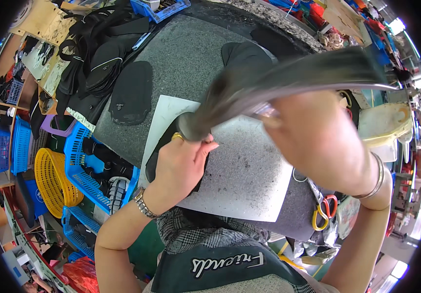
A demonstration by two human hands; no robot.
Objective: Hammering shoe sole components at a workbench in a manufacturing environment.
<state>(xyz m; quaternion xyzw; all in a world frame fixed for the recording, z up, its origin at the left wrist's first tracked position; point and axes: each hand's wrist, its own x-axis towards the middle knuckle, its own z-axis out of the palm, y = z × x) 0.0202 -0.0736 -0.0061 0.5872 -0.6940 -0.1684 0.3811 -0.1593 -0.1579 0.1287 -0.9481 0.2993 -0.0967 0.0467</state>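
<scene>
Dark, curved metallic tool (288,83) slants lengthwise above a white rectangular sheet (244,166), rounded end pointing lower left. The right hand (310,134) clasps it around mid-length; the left hand's (183,158) grip I cannot tell.

At the centre of the frame, a blurred tool (288,80) is glossy dark grey; the sheet (249,171) below is white, speckled black. The tabletop (186,53) is mottled grey. At left, one basket (49,183) is yellow, another (75,149) blue. At lower right, the scissors (320,198) have yellow and orange-red handles. At bottom, checked black-and-white cloth (215,240) tops a dark green apron (181,273) with white lettering.
</scene>
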